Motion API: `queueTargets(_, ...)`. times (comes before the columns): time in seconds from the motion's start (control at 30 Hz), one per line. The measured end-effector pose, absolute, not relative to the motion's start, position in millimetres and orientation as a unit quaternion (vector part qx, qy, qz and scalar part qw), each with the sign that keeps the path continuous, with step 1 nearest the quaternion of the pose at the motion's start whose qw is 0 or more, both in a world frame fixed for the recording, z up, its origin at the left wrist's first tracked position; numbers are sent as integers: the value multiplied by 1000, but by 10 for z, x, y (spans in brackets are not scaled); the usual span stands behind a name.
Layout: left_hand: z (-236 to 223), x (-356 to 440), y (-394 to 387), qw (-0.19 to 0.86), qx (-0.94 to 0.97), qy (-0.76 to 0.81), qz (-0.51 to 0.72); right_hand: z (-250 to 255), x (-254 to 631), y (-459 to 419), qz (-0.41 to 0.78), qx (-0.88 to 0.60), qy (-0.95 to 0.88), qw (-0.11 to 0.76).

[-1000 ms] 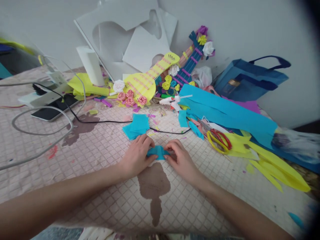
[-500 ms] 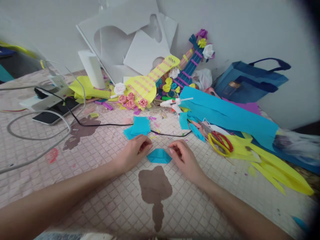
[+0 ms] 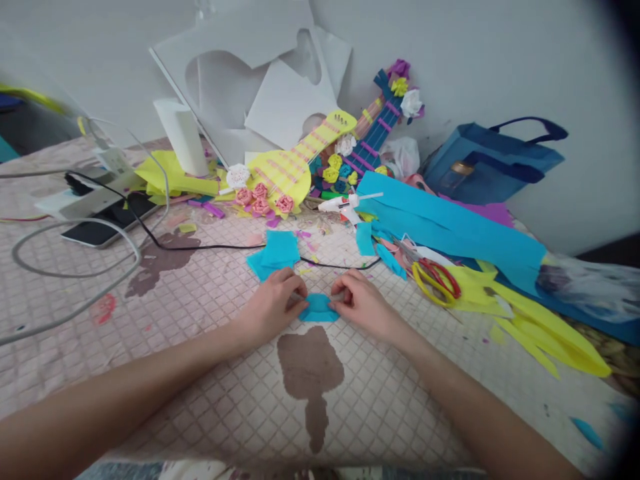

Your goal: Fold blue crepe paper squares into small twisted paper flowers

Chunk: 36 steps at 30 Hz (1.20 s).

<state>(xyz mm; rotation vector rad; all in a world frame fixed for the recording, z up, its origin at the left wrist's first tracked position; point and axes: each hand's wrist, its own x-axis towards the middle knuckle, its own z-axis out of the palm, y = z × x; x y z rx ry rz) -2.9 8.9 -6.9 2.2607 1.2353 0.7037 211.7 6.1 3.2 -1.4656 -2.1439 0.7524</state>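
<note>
Paper [image 3: 319, 307], blue | left hand [image 3: 274, 301] curled, pinching edge | right hand [image 3: 365, 303] likewise

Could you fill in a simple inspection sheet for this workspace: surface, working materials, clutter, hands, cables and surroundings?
Surface: grid-patterned table cover, with a brown patch nearer the camera than the hands.
Working materials: small blue paper between the hands; loose blue squares just beyond.
Clutter: scissors with a yellow handle and a red handle, yellow paper, glue gun, scattered scraps.
Hands: left hand and right hand at opposite ends of the small blue paper, fingertips together.
Cables: grey cable looped at left; black cable crossing the table.
Surroundings: white boards, yellow guitar shape, blue bag; other people: nothing seen.
</note>
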Motion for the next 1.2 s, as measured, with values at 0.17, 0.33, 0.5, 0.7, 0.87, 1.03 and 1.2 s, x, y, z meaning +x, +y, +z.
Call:
queueTargets(0.17,-87,-27,71,245,818,448,265,53,2093,15,264,-543,-766,220)
queueTargets(0.33,-68,-16,52,256,812,456,260,59,2070,-1,252,-547,-767,220)
queueTargets(0.5,-44,5,46,252,819,445,262,76,2054,-9,265,-543,-764,228)
queueTargets(0.7,-8,-25,89,377,739,461,315,57,2070,-1,368,-540,-693,304)
queueTargets(0.87,37,-44,111,459,678,462,341,38,2102,46,452,-516,-633,357)
queueTargets(1.03,87,-10,96,591,568,439,369,73,2073,35,572,-489,-509,418)
queueTargets(1.2,97,26,44,624,536,432,371,65,2028,-19,638,-442,-475,414)
